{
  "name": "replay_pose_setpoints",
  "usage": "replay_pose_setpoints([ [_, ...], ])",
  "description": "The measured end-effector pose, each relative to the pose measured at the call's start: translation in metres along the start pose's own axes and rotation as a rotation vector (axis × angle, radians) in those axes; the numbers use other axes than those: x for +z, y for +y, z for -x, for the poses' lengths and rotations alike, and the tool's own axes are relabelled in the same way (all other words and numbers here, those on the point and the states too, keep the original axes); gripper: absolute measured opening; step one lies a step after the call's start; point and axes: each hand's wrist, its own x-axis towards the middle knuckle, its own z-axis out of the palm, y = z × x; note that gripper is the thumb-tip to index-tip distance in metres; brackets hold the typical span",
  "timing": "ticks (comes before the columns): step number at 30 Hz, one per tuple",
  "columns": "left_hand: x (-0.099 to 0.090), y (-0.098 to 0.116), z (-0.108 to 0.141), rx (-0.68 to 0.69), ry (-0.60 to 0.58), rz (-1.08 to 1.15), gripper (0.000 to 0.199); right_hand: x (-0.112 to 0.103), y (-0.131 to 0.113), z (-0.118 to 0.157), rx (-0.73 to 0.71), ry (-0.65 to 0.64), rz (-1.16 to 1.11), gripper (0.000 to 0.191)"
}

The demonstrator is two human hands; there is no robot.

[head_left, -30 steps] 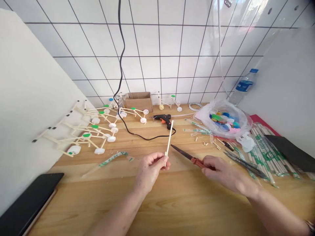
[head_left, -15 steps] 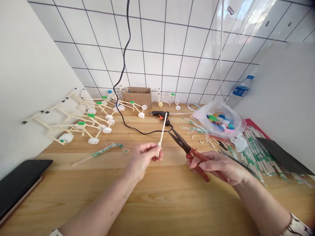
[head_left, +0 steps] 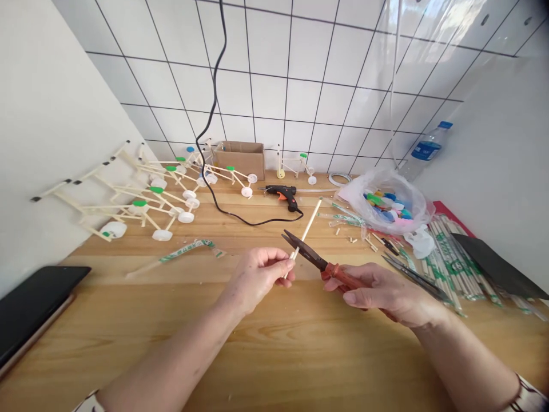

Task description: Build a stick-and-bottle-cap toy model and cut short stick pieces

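My left hand (head_left: pixel 257 274) grips a thin wooden stick (head_left: pixel 306 229) near its lower end, with the upper end tilting away to the right. My right hand (head_left: pixel 386 293) holds red-handled scissors (head_left: pixel 337 274). Their dark pointed blades cross the stick just above my left fingers. I cannot tell whether the stick lies between the blades. Both hands hover just above the wooden tabletop (head_left: pixel 274 343).
A black glue gun (head_left: pixel 281 195) and its cable lie beyond my hands. To the left stand stick-and-cap wheeled models (head_left: pixel 150 200). To the right lie a plastic bag of bottle caps (head_left: pixel 386 203), bundled sticks (head_left: pixel 454 266) and dark scissors (head_left: pixel 414 277). A black phone (head_left: pixel 34 303) rests at front left.
My right hand has brought the scissors' blades onto the stick. The stick now leans further right, and the view has tilted slightly.
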Motion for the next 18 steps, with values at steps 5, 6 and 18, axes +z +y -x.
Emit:
replay_pose_setpoints([
  [5, 0.0017, -0.0028, 0.0027, -0.030, -0.053, -0.009, 0.015, 0.0017, -0.0035, 0.0010, -0.025, -0.032, 0.032, 0.035],
  [6, 0.0015, -0.0034, 0.0029, -0.030, -0.055, -0.011, 0.014, 0.0020, -0.0035, 0.0011, -0.028, -0.037, 0.037, 0.034],
  [18, -0.0010, -0.0032, 0.0036, -0.023, -0.150, -0.069, 0.015, 0.0073, 0.0000, 0.0008, -0.028, -0.048, 0.039, 0.034],
])
